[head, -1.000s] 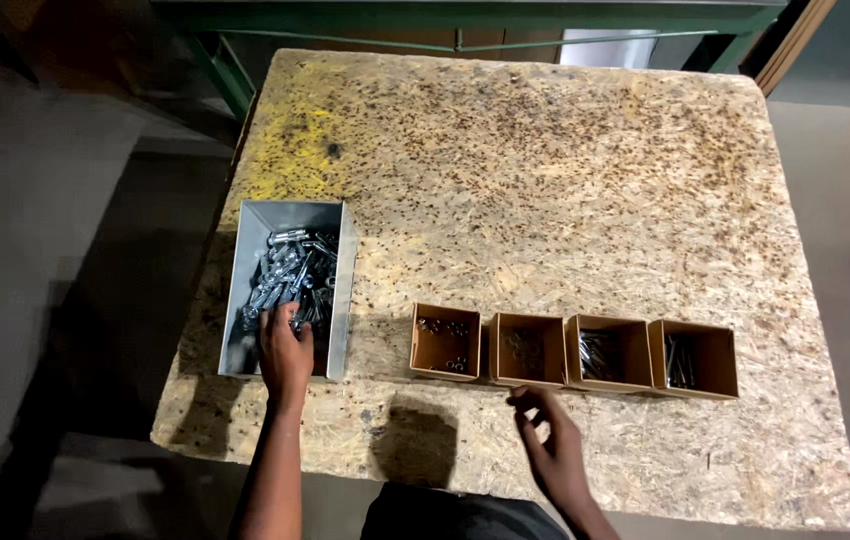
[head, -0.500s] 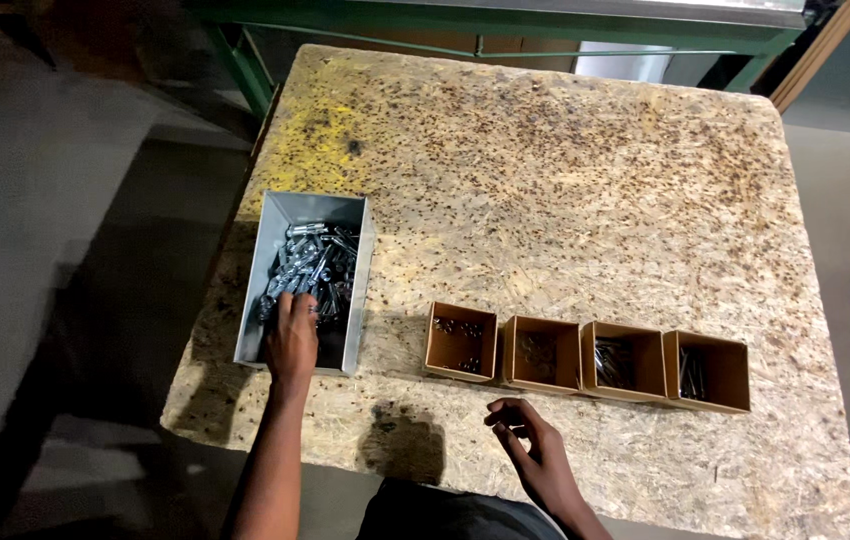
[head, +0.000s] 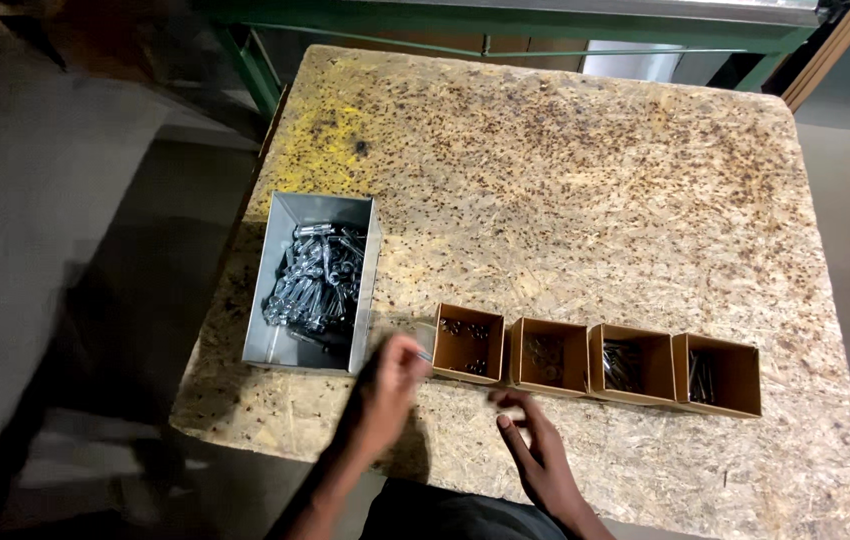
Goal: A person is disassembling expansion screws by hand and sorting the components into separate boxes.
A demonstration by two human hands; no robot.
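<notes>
I see the left hand (head: 392, 385) low in the frame, just right of the grey metal bin (head: 280, 300) of shiny metal parts (head: 317, 282), fingers curled and blurred near the leftmost brown box (head: 467, 343); whether it grips anything I cannot tell. The right hand (head: 535, 450) rests loosely open on the bench (head: 585, 180), lower centre, just below the second brown box (head: 549, 356), holding nothing.

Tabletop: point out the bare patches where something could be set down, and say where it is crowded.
The board is bare across its far half, beyond the grey bin and the four brown boxes. The near right corner below the boxes is also bare. It is crowded at the near edge, where the left hand and right hand work by the leftmost box.
</notes>
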